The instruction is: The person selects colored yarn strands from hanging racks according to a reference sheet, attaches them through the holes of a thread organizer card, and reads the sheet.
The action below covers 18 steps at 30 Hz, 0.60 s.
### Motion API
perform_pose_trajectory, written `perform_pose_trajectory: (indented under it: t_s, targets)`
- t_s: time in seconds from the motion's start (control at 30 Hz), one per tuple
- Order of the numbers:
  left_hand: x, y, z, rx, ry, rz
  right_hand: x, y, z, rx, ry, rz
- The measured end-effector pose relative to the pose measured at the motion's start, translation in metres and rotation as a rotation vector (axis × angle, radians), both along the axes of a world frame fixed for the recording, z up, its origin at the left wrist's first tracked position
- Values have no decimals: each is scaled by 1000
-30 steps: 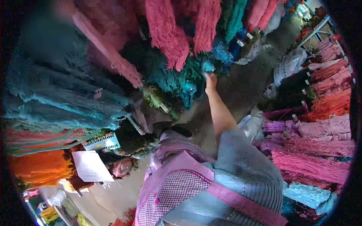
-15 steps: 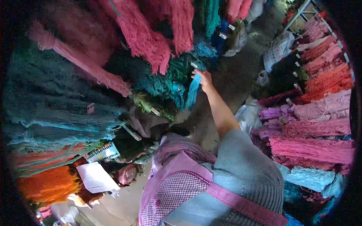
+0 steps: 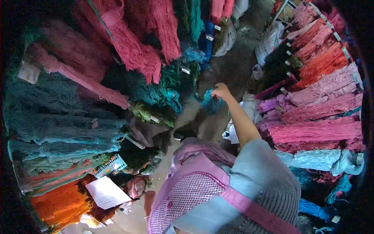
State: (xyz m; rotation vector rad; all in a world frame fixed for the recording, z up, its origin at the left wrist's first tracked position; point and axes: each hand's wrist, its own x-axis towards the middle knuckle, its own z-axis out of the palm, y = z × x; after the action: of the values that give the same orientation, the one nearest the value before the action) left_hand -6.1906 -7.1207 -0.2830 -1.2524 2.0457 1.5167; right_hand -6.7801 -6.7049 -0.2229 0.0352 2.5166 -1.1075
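My right hand (image 3: pixel 221 92) is closed around a small turquoise yarn skein (image 3: pixel 207 98), which hangs from the fingers over the floor of the aisle. To its left, a bunch of teal yarn (image 3: pixel 171 99) hangs among the other skeins, with olive-green yarn (image 3: pixel 142 111) just below. A white tag (image 3: pixel 186 70) shows above the teal yarn. My left hand does not show.
Pink skeins (image 3: pixel 132 46) and dark teal skeins (image 3: pixel 62 113) hang on the left. Pink and orange skeins (image 3: pixel 315 130) line the right. A white sheet of paper (image 3: pixel 107 193) and a spiral notebook (image 3: pixel 111 165) lie lower left. White sacks (image 3: pixel 269 43) stand along the aisle.
My right hand has moved away from the hanging teal yarn, down and to the right, carrying the turquoise skein. The view has shifted slightly.
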Motion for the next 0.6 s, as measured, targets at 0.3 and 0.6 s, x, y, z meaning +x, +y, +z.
perform_pose_trajectory:
  t_s: [0.3, 0.6]
  targets:
    - [-175, 66, 57, -128, 421, -276, -66, -62, -11, -492, 287, 569]
    - [-242, 116, 41, -105, 220, -105, -150, -108, -20, 5, 917, 354]
